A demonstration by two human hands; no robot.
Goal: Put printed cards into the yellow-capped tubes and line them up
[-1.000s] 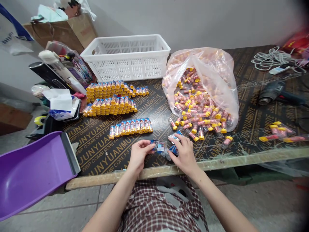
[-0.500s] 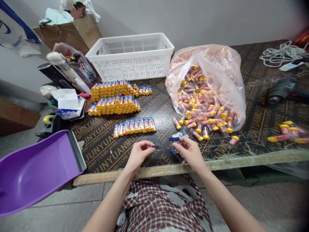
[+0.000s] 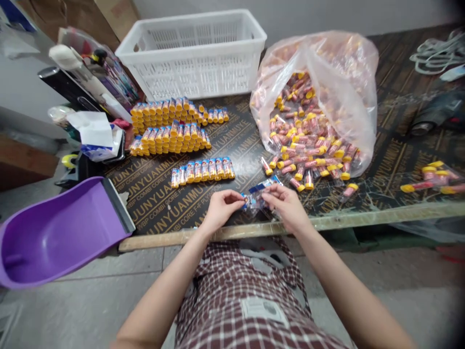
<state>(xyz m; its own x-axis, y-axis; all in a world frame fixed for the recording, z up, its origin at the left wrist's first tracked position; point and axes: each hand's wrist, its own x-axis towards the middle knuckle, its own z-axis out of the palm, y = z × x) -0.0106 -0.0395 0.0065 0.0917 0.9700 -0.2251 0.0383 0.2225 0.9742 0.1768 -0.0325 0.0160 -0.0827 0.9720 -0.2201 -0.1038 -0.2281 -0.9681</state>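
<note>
Over the table's near edge, my left hand (image 3: 225, 206) pinches a small blue printed plastic sleeve (image 3: 248, 201) between thumb and fingertips. Close on its right, my right hand (image 3: 285, 204) has thumb and index finger together at a clear and blue plastic sleeve (image 3: 258, 187). Its fingertips partly hide that piece. More blue printed film (image 3: 275, 180) lies just behind the right hand. A short row of wrapped tubes (image 3: 205, 169) with yellow caps stands beyond my left hand. Unwrapped pink-filled tubes (image 3: 308, 182) lie loose beyond my right hand.
A large clear bag (image 3: 363, 97) spills tubes on the right. Stacked wrapped tubes (image 3: 170, 140) sit in front of a white basket (image 3: 196, 72). A purple dustpan (image 3: 61, 232) juts at left; a heat gun (image 3: 434, 116) and several tubes (image 3: 436, 177) lie at right.
My left hand has moved right, closer to my right hand, and the sleeve it holds now shows its printed face. The view has tipped downward.
</note>
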